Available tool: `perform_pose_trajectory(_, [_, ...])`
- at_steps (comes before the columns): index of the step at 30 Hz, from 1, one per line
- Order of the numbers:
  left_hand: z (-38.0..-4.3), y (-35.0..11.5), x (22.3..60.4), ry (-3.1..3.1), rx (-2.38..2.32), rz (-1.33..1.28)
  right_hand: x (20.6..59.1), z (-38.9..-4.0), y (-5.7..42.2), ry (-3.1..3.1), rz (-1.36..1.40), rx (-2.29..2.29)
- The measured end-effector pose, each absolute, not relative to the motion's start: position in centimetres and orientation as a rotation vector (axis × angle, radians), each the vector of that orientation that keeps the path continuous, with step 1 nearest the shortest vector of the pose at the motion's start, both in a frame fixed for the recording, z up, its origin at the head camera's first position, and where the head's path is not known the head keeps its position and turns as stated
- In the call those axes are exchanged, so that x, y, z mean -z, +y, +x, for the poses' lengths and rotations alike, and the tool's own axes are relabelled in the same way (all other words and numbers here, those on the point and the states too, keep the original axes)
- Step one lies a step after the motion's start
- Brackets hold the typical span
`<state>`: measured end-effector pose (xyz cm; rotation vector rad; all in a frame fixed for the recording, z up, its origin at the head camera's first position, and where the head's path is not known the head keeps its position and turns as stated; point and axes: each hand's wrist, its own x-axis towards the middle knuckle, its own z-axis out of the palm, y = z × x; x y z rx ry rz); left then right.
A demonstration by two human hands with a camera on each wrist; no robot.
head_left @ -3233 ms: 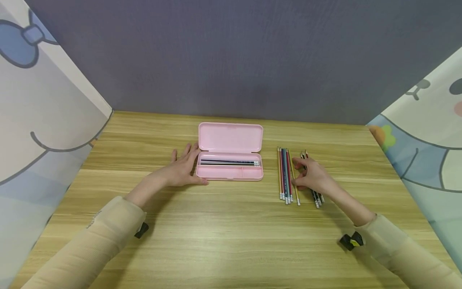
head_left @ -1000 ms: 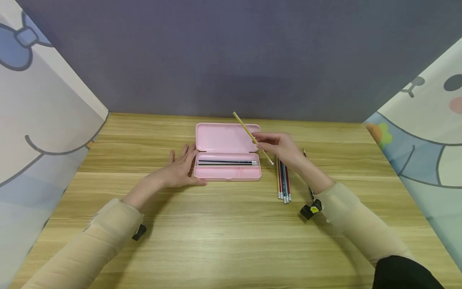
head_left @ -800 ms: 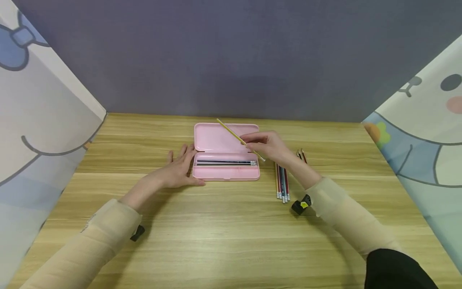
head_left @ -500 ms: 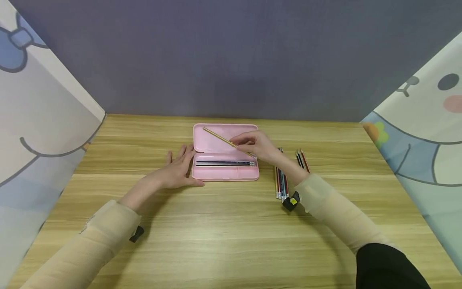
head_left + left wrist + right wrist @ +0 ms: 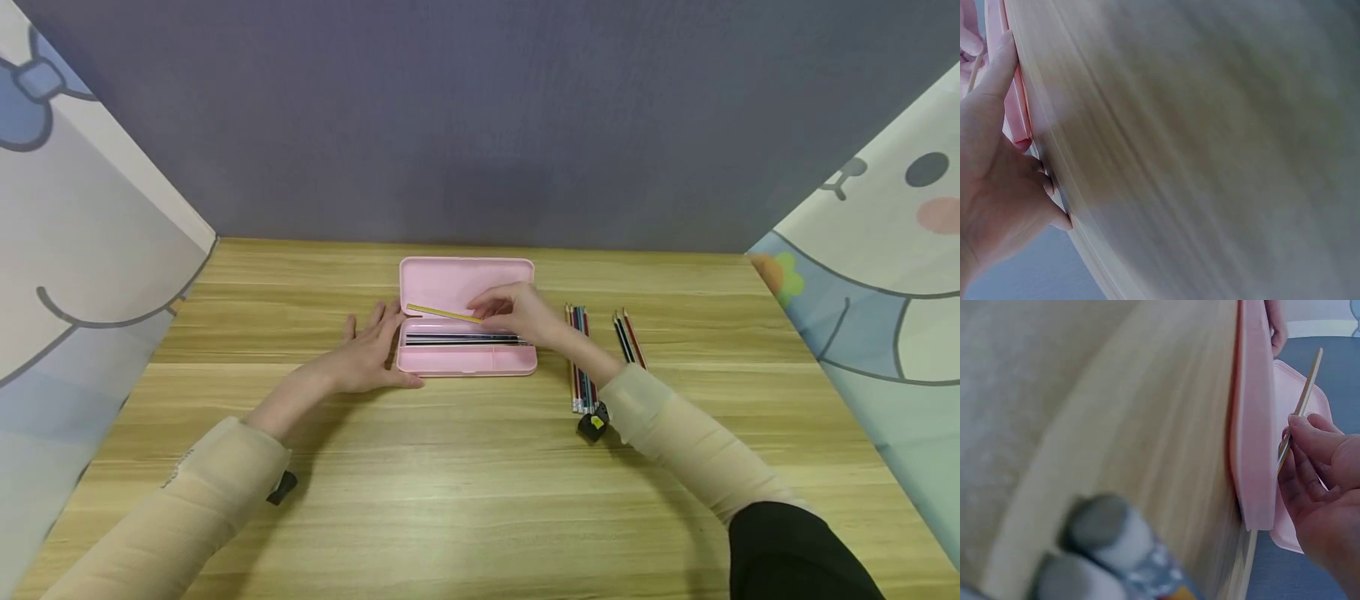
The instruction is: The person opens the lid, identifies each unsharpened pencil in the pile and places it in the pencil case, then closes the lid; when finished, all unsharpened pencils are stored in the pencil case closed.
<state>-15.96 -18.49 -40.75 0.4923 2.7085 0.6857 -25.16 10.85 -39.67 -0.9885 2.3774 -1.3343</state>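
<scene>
A pink pencil case [image 5: 450, 360] lies with its lid [image 5: 442, 279] folded back. Several dark and silver pencils [image 5: 457, 339] rest in its long rear compartment. Over the case, my right hand [image 5: 521, 315] pinches a yellow pencil [image 5: 444, 313] between thumb and fingers, its left end tilted slightly upward. The right wrist view shows that yellow pencil [image 5: 1307, 384] passing between the thumb and fingertips. My left hand [image 5: 367, 354] rests at the case's left end, fingers spread and thumb along the front edge; in the left wrist view its thumb touches the pink wall [image 5: 1017, 112].
Right of the case lies a bundle of several coloured pencils [image 5: 581, 358], partly under my right forearm. Farther right is a smaller group of dark and red pencils [image 5: 628, 337]. A grey panel [image 5: 480, 125] stands behind the wooden table [image 5: 420, 483].
My right hand has picked the yellow pencil from the table at the right, carried it left over the case and lowered it, turning it nearly level. My left hand stays at the case.
</scene>
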Motion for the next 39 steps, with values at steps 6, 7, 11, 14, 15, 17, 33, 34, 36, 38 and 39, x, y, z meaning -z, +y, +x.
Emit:
perform_pose_trajectory(6, [-15.94, -18.48, 40.60, 2.705, -0.687, 0.486, 39.80, -24.84, 10.52, 2.412, -1.007, 1.307])
perform_pose_trajectory(7, [-15.94, -18.49, 40.60, 2.704, -0.691, 0.489, 39.78, -24.78, 10.48, 2.415, -1.010, 1.303])
perform_pose_trajectory(11, [-15.87, -18.46, 40.57, 2.704, -0.692, 0.493, 39.80, -24.61, 10.34, 2.468, -1.016, 1.255])
perform_pose_trajectory(14, [-15.80, -18.44, 40.50, 2.702, -0.692, 0.494, 39.79, -24.48, 10.29, 2.523, -1.036, 1.208])
perform_pose_trajectory(15, [-15.78, -18.44, 40.48, 2.700, -0.693, 0.494, 39.80, -24.46, 10.27, 2.536, -1.045, 1.197])
perform_pose_trajectory(17, [-15.76, -18.44, 40.45, 2.696, -0.699, 0.495, 39.78, -24.39, 10.23, 2.560, -1.062, 1.177])
perform_pose_trajectory(33, [-15.88, -18.56, 40.84, 2.704, -0.700, 0.506, 39.80, -24.22, 10.27, 2.580, -1.057, 1.148])
perform_pose_trajectory(34, [-15.87, -18.54, 40.83, 2.703, -0.698, 0.505, 39.78, -24.19, 10.29, 2.582, -1.055, 1.144])
perform_pose_trajectory(36, [-15.86, -18.53, 40.80, 2.702, -0.700, 0.509, 39.78, -24.20, 10.33, 2.581, -1.049, 1.144])
perform_pose_trajectory(38, [-15.86, -18.51, 40.76, 2.701, -0.700, 0.508, 39.71, -24.20, 10.41, 2.577, -1.040, 1.151])
perform_pose_trajectory(39, [-15.87, -18.51, 40.76, 2.701, -0.702, 0.509, 39.64, -24.20, 10.46, 2.572, -1.034, 1.160])
